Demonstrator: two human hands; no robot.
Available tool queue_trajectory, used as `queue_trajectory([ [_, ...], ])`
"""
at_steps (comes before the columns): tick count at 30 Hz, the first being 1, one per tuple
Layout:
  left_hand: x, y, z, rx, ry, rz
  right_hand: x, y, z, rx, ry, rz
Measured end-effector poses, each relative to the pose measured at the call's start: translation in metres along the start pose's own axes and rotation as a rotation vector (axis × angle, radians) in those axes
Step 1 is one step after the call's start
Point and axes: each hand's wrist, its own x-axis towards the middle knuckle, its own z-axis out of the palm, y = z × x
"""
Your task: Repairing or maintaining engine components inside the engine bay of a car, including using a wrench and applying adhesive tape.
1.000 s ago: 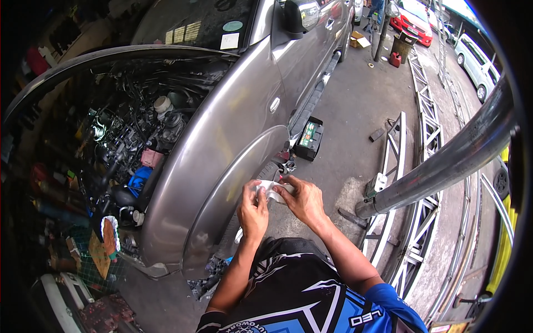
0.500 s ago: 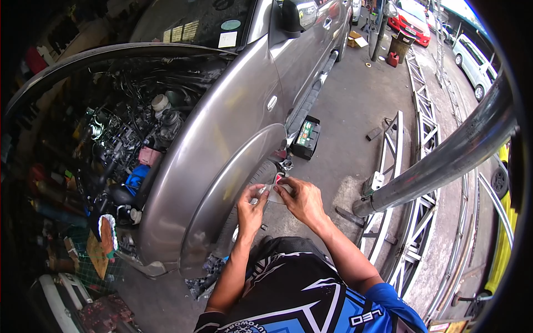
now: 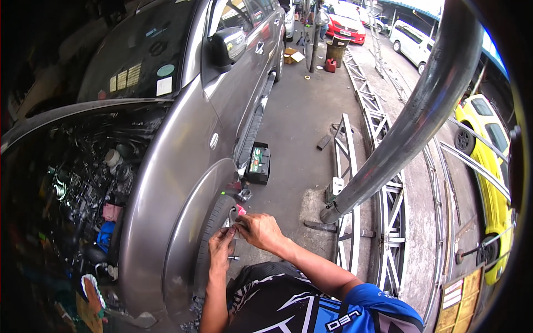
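My left hand (image 3: 222, 242) and my right hand (image 3: 260, 228) meet in front of the car's front wheel, fingers pinched together. Between them is a small clear plastic packet (image 3: 237, 223), mostly covered by my fingers. A pink-red piece (image 3: 241, 210) sticks up beside my right fingertips; whether it belongs to the packet is hard to tell. Just past the hands stands the tire (image 3: 210, 230), under the grey fender (image 3: 161, 183).
On the left, the car's engine bay (image 3: 94, 183) is exposed. A black car battery (image 3: 259, 162) sits on the floor beside the running board. To the right a thick metal post (image 3: 400, 133) leans across white steel trusses (image 3: 391, 233). A yellow car (image 3: 491, 183) stands farther right.
The view has turned right, so the car and my hands appear farther left and lower. My fingers have closed more tightly around the packet, which shows less than before.
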Motion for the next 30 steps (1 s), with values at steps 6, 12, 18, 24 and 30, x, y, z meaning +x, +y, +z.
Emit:
queue_trajectory([
  [6, 0.016, 0.007, 0.005, 0.27, -0.004, 0.26, -0.005, 0.007, 0.002, -0.03, 0.089, -0.139],
  [12, 0.01, 0.049, 0.0, 0.677, 0.141, 0.531, -0.001, 0.001, -0.027, 0.276, -0.179, -0.048],
  [18, -0.016, 0.125, 0.014, 0.819, 0.157, 0.489, -0.003, -0.012, -0.054, 0.358, -0.172, -0.148],
  [24, -0.03, 0.157, 0.0, 0.965, 0.377, 0.651, 0.0, 0.006, -0.035, 0.209, -0.191, -0.236],
  [30, -0.044, 0.177, -0.007, 1.03, 0.406, 0.696, 0.002, 0.023, -0.025, -0.009, -0.267, -0.011],
])
